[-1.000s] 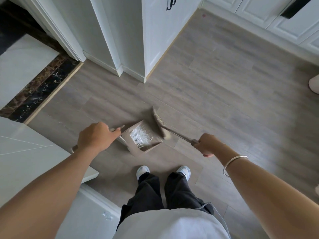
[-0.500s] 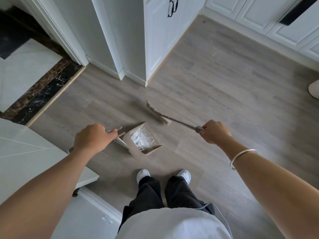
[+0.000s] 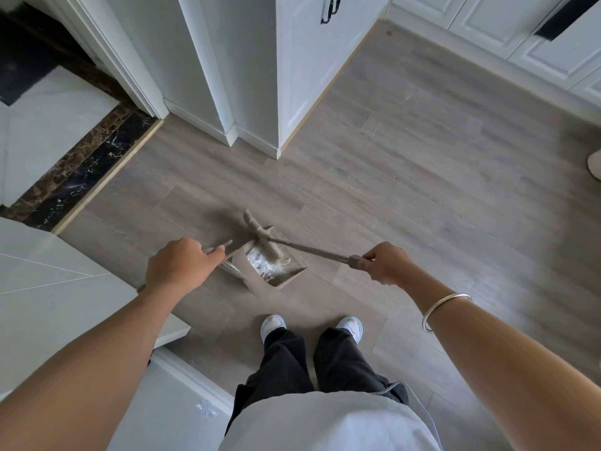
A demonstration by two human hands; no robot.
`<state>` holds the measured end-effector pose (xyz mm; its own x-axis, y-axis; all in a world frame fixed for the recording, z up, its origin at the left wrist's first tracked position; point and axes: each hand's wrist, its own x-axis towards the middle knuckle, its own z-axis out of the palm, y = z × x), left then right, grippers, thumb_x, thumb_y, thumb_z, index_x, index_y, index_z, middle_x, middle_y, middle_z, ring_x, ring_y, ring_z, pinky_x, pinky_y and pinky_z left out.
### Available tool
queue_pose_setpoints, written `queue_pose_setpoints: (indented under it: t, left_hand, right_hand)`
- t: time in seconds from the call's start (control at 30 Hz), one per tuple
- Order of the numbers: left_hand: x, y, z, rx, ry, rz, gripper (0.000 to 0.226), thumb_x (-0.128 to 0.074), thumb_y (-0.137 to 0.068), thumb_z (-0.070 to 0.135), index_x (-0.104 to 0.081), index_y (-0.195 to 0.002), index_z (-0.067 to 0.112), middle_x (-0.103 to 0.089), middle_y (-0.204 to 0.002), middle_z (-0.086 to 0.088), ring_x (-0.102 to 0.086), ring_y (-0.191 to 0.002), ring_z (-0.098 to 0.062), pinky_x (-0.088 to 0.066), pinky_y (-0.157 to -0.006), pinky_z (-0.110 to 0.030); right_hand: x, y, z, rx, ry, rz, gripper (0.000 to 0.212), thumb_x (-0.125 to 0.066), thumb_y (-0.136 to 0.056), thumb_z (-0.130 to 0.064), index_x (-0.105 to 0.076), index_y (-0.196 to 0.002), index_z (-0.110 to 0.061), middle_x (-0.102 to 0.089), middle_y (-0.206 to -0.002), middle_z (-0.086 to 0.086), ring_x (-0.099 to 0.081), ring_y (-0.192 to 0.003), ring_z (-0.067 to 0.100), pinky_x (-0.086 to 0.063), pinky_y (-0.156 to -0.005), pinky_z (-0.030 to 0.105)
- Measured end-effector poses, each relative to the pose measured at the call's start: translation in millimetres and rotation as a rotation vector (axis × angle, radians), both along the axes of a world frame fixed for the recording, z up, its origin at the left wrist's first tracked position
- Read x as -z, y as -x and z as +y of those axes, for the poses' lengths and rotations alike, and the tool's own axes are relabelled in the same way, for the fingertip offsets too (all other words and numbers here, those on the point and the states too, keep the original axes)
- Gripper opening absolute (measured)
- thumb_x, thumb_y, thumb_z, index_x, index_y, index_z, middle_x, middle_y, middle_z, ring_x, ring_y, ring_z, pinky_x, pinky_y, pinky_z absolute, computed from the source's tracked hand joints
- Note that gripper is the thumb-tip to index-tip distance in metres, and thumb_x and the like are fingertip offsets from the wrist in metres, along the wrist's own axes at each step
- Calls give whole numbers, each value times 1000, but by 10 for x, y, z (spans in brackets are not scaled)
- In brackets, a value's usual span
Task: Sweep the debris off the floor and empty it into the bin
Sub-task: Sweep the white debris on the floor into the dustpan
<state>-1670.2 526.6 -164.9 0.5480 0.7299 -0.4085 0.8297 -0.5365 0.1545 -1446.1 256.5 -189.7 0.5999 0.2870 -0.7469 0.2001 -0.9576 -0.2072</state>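
Dark marble (image 3: 81, 177) runs in a strip on the far left, next to the grey wood floor (image 3: 422, 190). Next comes the left hand (image 3: 180, 265). Its fingers are curled tight round the dustpan handle (image 3: 218, 250). That thin handle slants down and to the right, to the dustpan (image 3: 291, 275). The pan sits on the floor just in front of two pale shoes (image 3: 273, 323). Its open mouth faces away from the person, and its back wall is the side near the shoes. White crumpled debris (image 3: 261, 265) lies inside the pan.

The broom head (image 3: 255, 227) is at the pan's mouth, partly over it, and looks blurry. Its long side runs from far left to near right. The broom handle (image 3: 312, 251) goes in a straight line from the head, down and to the right, into the right hand (image 3: 385, 263). That hand's fingers are wrapped round the end of the handle. A silver bracelet (image 3: 445, 309) sits on the right wrist.
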Motion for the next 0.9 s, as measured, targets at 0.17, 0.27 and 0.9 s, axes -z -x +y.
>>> queue_pose_setpoints:
  t: [0.17, 0.27, 0.9]
  left_hand:
    - [-72, 52, 97, -24, -38, 17, 53, -54, -88, 55, -64, -67, 8, -52, -60, -4, -53, -65, -30, -39, -61, -31]
    - [-117, 118, 169, -28, -41, 15, 54, -55, -89, 53, -59, -61, 7, -54, -59, -5, -49, -57, -24, -36, -56, -29]
    - [-50, 369, 267, -85, -10, 37, 54, -55, -89, 52, -58, -60, 7, -57, -61, -6, -50, -57, -23, -34, -54, -30]
  right_hand:
    - [-71, -126, 19, -35, -9, -105, 40, -58, -90, -50, -75, -97, -15, -54, -63, 0, -44, -55, 16, -33, -51, 27]
    - [-84, -151, 32, -26, 8, -156, 39, -57, -91, -51, -73, -92, -15, -54, -61, -1, -44, -52, 15, -31, -47, 24]
    - [2, 164, 424, -135, 0, -39, 38, -54, -94, -46, -73, -99, -14, -54, -65, 0, -47, -57, 16, -34, -51, 25]
